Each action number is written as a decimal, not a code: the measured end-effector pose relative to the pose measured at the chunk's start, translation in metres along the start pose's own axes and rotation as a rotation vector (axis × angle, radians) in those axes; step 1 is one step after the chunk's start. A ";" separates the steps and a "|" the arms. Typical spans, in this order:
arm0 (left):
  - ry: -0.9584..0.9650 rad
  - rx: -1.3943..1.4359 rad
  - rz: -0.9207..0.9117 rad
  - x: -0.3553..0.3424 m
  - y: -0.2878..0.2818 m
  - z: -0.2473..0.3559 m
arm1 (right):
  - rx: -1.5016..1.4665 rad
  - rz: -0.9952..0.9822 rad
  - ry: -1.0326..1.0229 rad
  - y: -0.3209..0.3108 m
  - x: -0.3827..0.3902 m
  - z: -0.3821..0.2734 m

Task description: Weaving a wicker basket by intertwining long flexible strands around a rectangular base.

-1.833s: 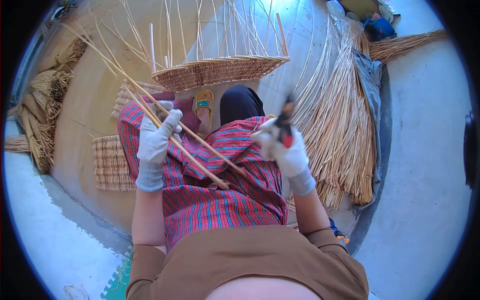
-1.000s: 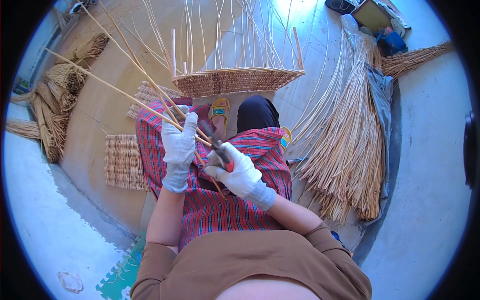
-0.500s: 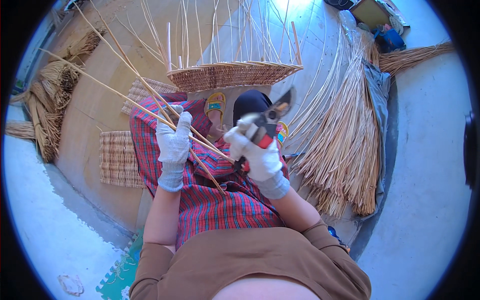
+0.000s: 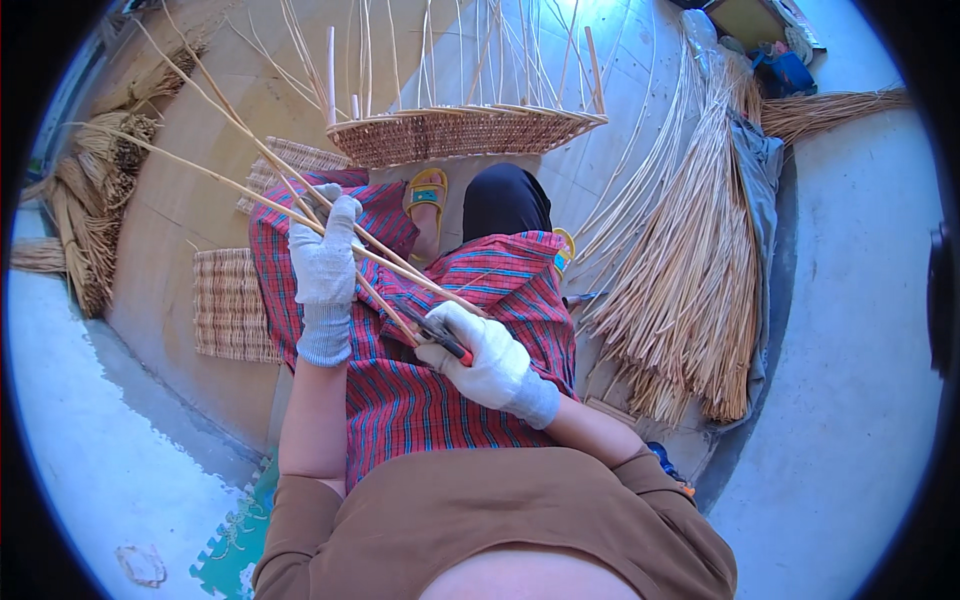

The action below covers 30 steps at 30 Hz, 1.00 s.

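Observation:
My left hand [image 4: 325,265], in a white knit glove, is closed around a few thin peeled wicker rods [image 4: 425,282] that cross in its grip. Their long ends reach up and to the left, while the shorter ends come down over my lap toward the right. In my gloved right hand [image 4: 487,362] I grip a pair of pruning shears [image 4: 449,342] with red on the handle. The blades lie at the lower end of one rod; whether they are closed on it I cannot tell. Red plaid cloth [image 4: 400,430] covers my lap beneath both hands.
Beyond my feet stands a partly woven wicker piece [image 4: 460,137] with tall stakes rising from it. Flat woven panels, one a square mat [image 4: 230,305], lie left of my lap. A large rod bundle [image 4: 680,300] spreads at right; more bundles [image 4: 95,210] lie far left.
The shears have swung down from above my right hand to the lower end of a rod. My left hand has shifted slightly left and up with the rods.

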<state>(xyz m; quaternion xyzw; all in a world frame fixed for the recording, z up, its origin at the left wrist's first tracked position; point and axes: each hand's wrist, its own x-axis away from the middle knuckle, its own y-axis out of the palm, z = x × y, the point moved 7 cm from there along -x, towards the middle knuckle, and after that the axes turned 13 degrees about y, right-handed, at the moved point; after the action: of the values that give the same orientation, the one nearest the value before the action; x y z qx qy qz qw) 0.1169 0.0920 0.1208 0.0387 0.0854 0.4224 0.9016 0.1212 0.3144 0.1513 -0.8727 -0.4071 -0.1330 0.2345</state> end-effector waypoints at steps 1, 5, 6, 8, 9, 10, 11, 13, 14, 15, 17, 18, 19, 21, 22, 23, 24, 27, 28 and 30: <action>-0.013 0.043 -0.013 0.000 0.001 0.000 | -0.042 0.071 -0.014 -0.007 0.002 -0.002; 0.067 -0.044 -0.035 -0.002 -0.002 0.009 | -0.268 0.334 -0.090 -0.050 0.006 -0.007; 0.060 -0.027 -0.023 -0.001 -0.001 0.008 | -0.242 0.341 -0.046 -0.058 0.006 -0.005; 0.048 0.003 -0.027 0.001 0.004 0.007 | -0.210 0.300 0.015 -0.067 -0.003 -0.003; 0.082 0.017 -0.046 0.002 0.008 0.010 | -0.158 0.245 -0.008 -0.066 -0.009 -0.005; 0.071 0.039 -0.052 0.003 0.011 0.010 | -0.111 0.182 -0.039 -0.063 -0.016 -0.008; 0.023 0.048 -0.045 0.005 0.012 0.008 | -0.023 0.066 -0.011 -0.056 -0.024 -0.006; 0.062 0.064 -0.046 0.005 0.012 0.014 | -0.173 0.020 -0.042 -0.048 -0.032 -0.004; 0.077 0.080 -0.068 0.005 0.012 0.018 | -0.360 -0.037 0.013 -0.042 -0.037 0.002; 0.092 0.103 -0.093 0.005 0.011 0.022 | -0.527 -0.053 0.040 -0.041 -0.039 0.008; 0.075 0.088 -0.110 0.007 0.004 0.026 | -0.734 -0.086 0.250 -0.037 -0.043 0.029; 0.052 0.085 -0.143 0.008 0.003 0.027 | -0.753 -0.064 0.150 -0.043 -0.044 0.026; 0.016 0.083 -0.174 0.009 0.003 0.026 | -0.738 0.015 0.166 -0.051 -0.044 0.032; -0.025 0.196 -0.233 0.011 0.006 0.026 | -0.727 0.045 0.113 -0.062 -0.044 0.032; -0.075 0.242 -0.258 0.014 0.007 0.025 | -0.669 0.108 0.116 -0.070 -0.043 0.033; -0.054 0.302 -0.285 0.014 0.011 0.028 | -0.724 0.098 0.073 -0.072 -0.042 0.031; -0.072 0.395 -0.318 0.016 0.015 0.029 | -0.710 0.036 0.101 -0.069 -0.042 0.030; -0.084 0.547 -0.392 0.020 0.023 0.034 | -0.695 -0.292 0.154 -0.040 -0.035 0.022; -0.124 0.672 -0.435 0.023 0.027 0.036 | -0.712 -0.376 0.140 -0.030 -0.031 0.018; -0.150 0.653 -0.425 0.025 0.026 0.033 | -0.730 -0.524 0.109 -0.012 -0.026 0.012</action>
<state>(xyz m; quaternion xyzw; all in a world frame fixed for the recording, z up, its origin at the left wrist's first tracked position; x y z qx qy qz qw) 0.1191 0.1283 0.1542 0.3357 0.1555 0.1730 0.9128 0.0960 0.3108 0.1334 -0.7575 -0.5278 -0.3684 -0.1089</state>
